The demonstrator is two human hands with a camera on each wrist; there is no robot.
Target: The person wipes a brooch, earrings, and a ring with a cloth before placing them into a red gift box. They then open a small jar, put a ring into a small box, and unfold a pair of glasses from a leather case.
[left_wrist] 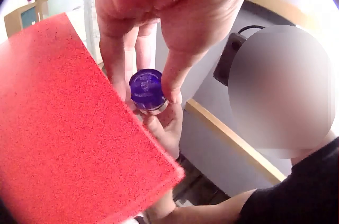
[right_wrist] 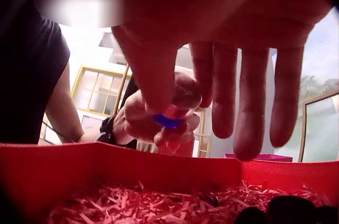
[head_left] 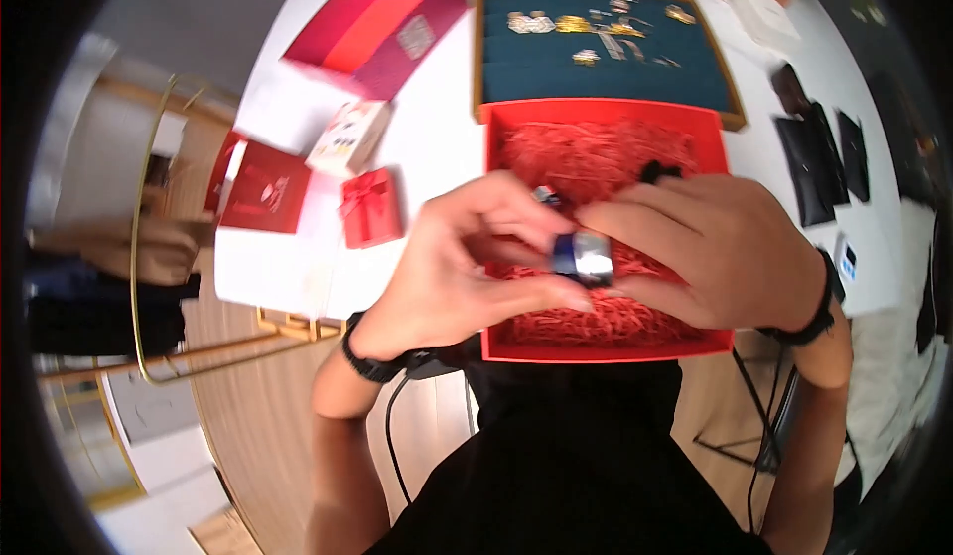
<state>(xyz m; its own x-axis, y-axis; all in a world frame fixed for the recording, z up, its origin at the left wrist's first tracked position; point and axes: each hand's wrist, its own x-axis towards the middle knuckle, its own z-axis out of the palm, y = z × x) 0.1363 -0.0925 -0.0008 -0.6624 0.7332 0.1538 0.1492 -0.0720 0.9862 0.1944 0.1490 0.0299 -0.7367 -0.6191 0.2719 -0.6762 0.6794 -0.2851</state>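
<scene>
A small jar, with a dark blue body and a shiny silver end, is held between both hands above the red gift box. My left hand pinches the blue end between thumb and fingers. In the left wrist view the jar's round purple-blue base faces the camera. My right hand pinches the silver end with thumb and index finger, while its other fingers stretch straight in the right wrist view. Red shredded paper fills the box.
In the box lie a black object and a small shiny dark item. Behind it, a framed green tray carries jewellery. Leftward are a magenta box, a patterned carton, a ribboned red box and a red bag. Black cases lie right.
</scene>
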